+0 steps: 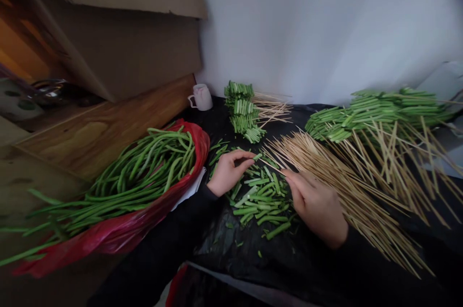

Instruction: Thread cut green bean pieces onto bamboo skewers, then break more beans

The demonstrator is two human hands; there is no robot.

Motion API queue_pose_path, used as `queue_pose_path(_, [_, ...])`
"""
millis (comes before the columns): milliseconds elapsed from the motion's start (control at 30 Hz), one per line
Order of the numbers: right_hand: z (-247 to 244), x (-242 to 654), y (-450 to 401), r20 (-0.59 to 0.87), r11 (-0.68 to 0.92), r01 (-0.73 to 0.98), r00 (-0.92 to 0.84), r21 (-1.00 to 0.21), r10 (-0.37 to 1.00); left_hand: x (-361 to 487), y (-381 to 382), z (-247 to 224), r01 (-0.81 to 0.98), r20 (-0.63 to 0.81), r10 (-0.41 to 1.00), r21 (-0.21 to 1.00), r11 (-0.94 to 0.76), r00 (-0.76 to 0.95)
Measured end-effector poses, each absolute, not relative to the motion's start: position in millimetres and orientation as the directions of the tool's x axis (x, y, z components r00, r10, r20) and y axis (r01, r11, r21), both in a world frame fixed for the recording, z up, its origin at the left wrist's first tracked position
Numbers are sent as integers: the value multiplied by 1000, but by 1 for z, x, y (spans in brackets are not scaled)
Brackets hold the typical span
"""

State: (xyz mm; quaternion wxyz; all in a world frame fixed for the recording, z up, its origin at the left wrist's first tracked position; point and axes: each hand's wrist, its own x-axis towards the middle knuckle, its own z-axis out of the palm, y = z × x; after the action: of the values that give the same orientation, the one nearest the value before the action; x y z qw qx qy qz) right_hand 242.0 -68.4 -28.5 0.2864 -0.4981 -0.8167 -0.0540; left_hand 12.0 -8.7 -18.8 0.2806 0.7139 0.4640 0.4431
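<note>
Over a heap of cut green bean pieces (265, 201), my left hand (231, 169) pinches one short bean piece (257, 157) between thumb and fingertips. My right hand (316, 203) is closed on a thin wooden skewer (274, 166), whose far end points toward the bean piece. Whether the tip touches or enters the piece is too small to tell. Just right of my right hand lies a large spread of bare skewers (336, 177). Behind the hands, skewered bean pieces (244, 109) are stacked in rows.
At the left, a red plastic bag (200, 145) holds long whole beans (144, 167). A white mug (201, 97) stands near the wall. More skewered beans (383, 112) are piled at the back right. A cardboard box (137, 46) rises at the back left. Black sheeting (224, 244) covers the work surface.
</note>
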Motion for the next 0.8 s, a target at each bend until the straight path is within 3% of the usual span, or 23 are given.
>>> queue_pose_path(167, [-27,243,-71,520,494,861,-370,-119,770,7,-1,-23,279,244,964,923,-263,102])
queue_pose_path(467, [-24,245,-69,503,467,884,-399,-12,767,4,2,-25,139,192,979,970,-199,62])
queue_pose_path(633, [-29,250,-66,645,568,823,-438,7,626,3,2,-25,109,188,981,975,-191,43])
queue_pose_path(800, [-27,246,-75,647,649,761,-505,20,571,2,-2,-19,165,205,978,964,-210,43])
